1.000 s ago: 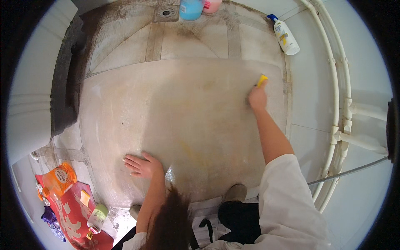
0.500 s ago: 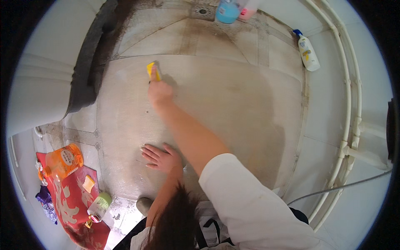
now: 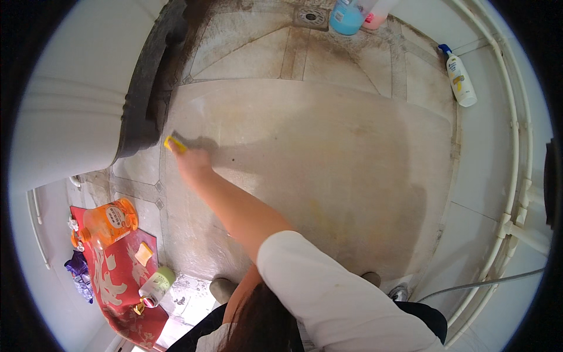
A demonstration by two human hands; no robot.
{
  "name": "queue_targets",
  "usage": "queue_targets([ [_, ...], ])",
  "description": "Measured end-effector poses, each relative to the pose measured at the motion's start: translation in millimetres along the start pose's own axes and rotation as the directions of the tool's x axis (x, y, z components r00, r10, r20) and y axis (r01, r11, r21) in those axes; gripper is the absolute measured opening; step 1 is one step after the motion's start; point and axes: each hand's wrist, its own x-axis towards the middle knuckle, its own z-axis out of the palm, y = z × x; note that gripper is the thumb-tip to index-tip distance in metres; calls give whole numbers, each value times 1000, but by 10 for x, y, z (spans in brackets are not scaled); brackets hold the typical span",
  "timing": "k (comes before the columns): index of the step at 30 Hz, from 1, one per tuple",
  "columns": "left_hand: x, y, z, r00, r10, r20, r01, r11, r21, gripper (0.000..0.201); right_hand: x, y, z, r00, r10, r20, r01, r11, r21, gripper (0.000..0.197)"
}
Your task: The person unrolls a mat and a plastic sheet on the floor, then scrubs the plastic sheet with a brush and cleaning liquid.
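Observation:
My right hand (image 3: 194, 164) is closed on a small yellow sponge (image 3: 175, 144) and presses it to the left edge of a large pale beige mat (image 3: 352, 176) on the floor. My right arm, in a white sleeve, reaches across the mat from the lower right. Of my left arm (image 3: 245, 287), only a part shows below the right arm; the left hand is hidden. The mat looks wet in places and has faint yellowish stains and a small dark speck.
At left, a red patterned mat (image 3: 111, 293) holds an orange jug (image 3: 111, 220), another sponge (image 3: 143, 254) and a green-capped bottle (image 3: 157, 286). A blue bottle (image 3: 346, 17) stands near the floor drain (image 3: 311, 17). A white spray bottle (image 3: 460, 79) lies beside wall pipes (image 3: 514, 146).
My right hand has moved the yellow sponge left and nearer to me. My left hand, earlier flat on the beige mat, has drawn back out of sight. The view has shifted slightly.

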Motion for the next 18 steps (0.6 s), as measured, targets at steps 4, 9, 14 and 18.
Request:
queue_targets([
  [4, -76, 176, -63, 999, 9, 47, -5, 997, -71, 64, 433, 352, -153, 979, 195, -66, -180, 967, 182, 46],
  [9, 25, 23, -140, 998, -20, 63, 26, 996, -90, 64, 88, 689, -538, 912, 348, -215, -291, 922, 256, 43],
  [14, -60, 76, -98, 998, 29, 48, -23, 993, -116, 61, -542, 1760, -1223, 798, 478, -367, -458, 877, 148, 45],
  [18, -48, 69, -114, 999, 50, 5, -49, 990, -132, 62, -1303, 2428, -1584, 621, 650, -438, -610, 752, 251, 43],
])
